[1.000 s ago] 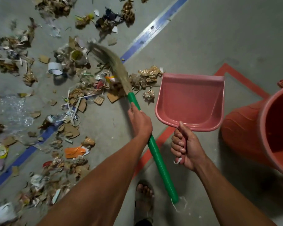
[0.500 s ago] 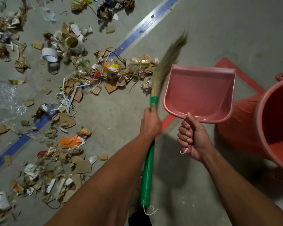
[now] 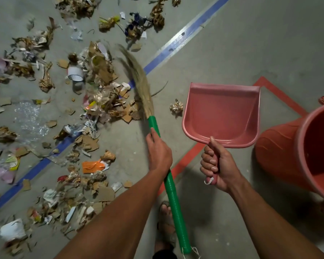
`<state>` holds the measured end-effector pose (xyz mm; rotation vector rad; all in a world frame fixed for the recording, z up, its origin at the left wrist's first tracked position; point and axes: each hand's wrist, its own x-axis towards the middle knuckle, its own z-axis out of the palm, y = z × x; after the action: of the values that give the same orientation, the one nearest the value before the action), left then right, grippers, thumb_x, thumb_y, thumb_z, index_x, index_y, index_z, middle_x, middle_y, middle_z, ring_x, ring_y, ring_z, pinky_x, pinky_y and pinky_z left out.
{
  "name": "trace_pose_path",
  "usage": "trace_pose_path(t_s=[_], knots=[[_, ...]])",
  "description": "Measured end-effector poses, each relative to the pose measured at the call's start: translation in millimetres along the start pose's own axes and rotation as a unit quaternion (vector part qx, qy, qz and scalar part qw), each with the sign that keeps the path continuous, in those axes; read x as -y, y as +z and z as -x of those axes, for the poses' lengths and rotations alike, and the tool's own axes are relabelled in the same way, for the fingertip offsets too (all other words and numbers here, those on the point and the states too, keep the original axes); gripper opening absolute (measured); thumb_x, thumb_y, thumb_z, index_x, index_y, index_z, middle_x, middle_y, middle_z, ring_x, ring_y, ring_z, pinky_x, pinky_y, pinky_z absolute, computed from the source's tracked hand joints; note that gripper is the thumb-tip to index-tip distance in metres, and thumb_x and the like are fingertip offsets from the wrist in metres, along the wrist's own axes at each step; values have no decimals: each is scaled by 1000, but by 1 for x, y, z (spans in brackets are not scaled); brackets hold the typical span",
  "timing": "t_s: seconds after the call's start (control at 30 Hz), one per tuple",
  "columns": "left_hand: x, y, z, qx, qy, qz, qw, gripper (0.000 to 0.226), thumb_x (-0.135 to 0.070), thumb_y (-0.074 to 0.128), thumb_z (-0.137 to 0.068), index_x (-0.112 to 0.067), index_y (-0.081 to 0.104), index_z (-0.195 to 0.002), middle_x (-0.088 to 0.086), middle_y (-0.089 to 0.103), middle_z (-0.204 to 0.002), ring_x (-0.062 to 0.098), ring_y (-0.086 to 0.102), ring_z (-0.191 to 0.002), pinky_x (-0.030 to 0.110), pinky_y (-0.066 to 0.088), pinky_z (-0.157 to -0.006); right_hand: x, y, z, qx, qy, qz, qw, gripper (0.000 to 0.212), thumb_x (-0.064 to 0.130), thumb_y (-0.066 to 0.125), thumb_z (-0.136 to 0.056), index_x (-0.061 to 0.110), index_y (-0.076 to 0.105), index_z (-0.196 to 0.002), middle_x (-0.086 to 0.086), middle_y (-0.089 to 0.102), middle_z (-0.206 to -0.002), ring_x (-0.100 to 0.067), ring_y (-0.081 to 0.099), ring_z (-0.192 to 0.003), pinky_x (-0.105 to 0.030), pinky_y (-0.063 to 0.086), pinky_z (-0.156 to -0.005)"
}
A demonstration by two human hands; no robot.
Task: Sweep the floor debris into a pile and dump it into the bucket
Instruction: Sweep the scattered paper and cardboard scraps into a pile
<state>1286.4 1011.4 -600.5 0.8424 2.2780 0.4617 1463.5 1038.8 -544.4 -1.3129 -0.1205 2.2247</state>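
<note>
Head view, empty dustpan (image 3: 223,113) in right hand (image 3: 219,165), bucket (image 3: 281,156) beside

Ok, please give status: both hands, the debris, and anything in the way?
Left hand grips broom; right hand holds empty dustpan. Debris scattered, not yet piled. Bucket at right; nothing blocking.

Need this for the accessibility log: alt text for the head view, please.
A person's left hand grips a green-handled broom whose bristles meet scattered debris, while the right hand holds an empty pink dustpan by its handle. An orange bucket stands at right on a grey floor.
</note>
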Motion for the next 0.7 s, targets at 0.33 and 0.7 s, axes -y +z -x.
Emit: trace_pose_path(t_s=[0.33, 0.7], knots=[[-3, 43, 39, 192, 85, -135, 968, 68, -15, 47, -104, -16, 15, -164, 11, 32, -154, 39, 58, -119, 50, 48, -101, -3, -8, 11, -15, -10, 13, 1000, 49, 48, 53, -104, 19, 40, -67, 5, 27, -47, -7, 24, -31, -19, 22, -31], [90, -46, 0, 37, -41, -118, 991, 68, -13, 42, -104, -12, 10, -164, 13, 32, -149, 37, 59, -110, 48, 52, -93, -51, -3, 30, -15, 20, 20, 999, 49, 47, 54, -104, 17, 43, -66, 4, 30, -47, -7, 26, -32, -22, 17, -37]])
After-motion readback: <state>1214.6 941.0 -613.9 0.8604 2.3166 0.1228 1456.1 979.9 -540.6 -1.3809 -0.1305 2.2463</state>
